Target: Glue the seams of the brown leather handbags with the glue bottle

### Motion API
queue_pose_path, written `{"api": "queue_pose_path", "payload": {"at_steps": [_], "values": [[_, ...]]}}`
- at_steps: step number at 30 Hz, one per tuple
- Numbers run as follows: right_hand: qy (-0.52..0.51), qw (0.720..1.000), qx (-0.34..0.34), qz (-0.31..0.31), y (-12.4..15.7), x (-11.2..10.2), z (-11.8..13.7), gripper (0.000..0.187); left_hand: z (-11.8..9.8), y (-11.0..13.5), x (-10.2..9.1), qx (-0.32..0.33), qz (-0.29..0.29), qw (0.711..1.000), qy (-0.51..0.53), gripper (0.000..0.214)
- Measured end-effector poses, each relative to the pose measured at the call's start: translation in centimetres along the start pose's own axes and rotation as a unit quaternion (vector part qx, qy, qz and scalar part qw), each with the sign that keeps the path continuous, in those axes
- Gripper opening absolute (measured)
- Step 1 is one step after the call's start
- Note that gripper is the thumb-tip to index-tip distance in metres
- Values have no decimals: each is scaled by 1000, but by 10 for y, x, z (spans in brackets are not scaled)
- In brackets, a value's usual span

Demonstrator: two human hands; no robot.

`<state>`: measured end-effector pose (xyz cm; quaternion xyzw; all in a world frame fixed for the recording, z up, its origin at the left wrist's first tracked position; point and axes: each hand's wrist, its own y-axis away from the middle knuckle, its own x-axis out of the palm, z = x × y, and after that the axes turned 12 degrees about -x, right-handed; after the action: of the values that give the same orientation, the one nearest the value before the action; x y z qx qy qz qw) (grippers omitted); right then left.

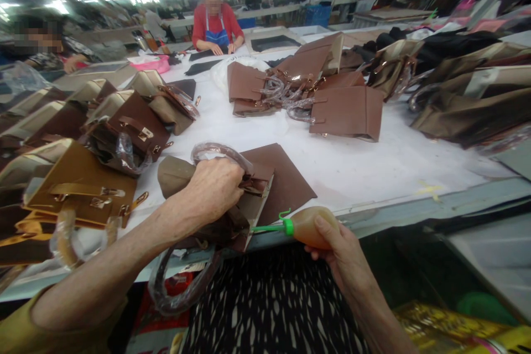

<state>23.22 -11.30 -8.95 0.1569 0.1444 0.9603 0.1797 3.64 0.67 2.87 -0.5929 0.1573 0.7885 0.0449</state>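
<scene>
A brown handbag [265,177] lies at the table's front edge, its edge turned toward me. My left hand [219,185] is closed on the bag's upper part beside a plastic-wrapped handle [215,149]; its fingertips are partly hidden. Another wrapped handle [186,298] hangs below the table edge. In my right hand [336,238] is a squeeze bottle [313,224] of amber liquid, tilted sideways. Its green nozzle [267,228] points left, with the tip at the bag's edge. A small green hooked cap piece sticks up near the bottle's neck.
Several brown handbags [346,113] lie further back on the white table [373,171]. At the left stand more bags, with a mustard one [91,177] nearest. Dark olive bags [477,99] sit at the right. Across the table a person in red [215,27] works with dark pieces.
</scene>
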Motion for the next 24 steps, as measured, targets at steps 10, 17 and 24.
{"api": "queue_pose_path", "payload": {"at_steps": [10, 17, 24], "values": [[4, 1000, 19, 7, 5, 1, -5, 45, 0, 0, 0, 6, -7, 1000, 8, 22], [18, 999, 12, 25, 16, 2, -1, 39, 2, -2, 2, 1, -5, 1000, 8, 23], [143, 988, -66, 0, 31, 3, 14, 43, 2, -1, 3, 0, -3, 1000, 19, 22]]}}
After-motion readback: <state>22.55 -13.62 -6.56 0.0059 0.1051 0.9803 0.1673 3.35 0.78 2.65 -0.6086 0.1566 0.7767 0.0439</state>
